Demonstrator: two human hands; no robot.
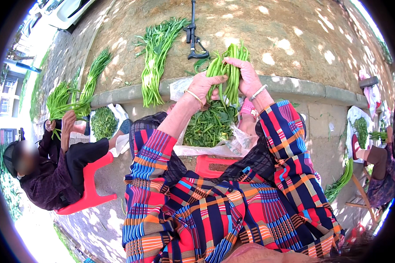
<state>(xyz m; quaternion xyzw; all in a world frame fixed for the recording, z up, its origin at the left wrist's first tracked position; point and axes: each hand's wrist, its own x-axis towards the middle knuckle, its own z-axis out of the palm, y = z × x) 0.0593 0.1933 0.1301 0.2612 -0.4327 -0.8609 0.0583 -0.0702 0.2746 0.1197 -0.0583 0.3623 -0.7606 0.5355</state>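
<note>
Both my hands are raised over the low kerb, around one bunch of light green stems (231, 83). My left hand (200, 87) closes on its left side, the thumb lying across the stems. From the right, my right hand (249, 79) wraps the bunch, with its thumb near the upper part. The stems stand roughly upright, their lower ends reaching down between my hands. Below them, a heap of torn green leaves (210, 125) lies on a white plastic sheet (193, 151) between my legs. A bangle circles each wrist.
Long leafy stems (152, 74) lie across the kerb (305, 89), near a black crutch-like pole (192, 35). At left, a person on a red stool (94, 184) holds similar greens (59, 103). Another seated person (379, 175) is at right, near loose greens (340, 179).
</note>
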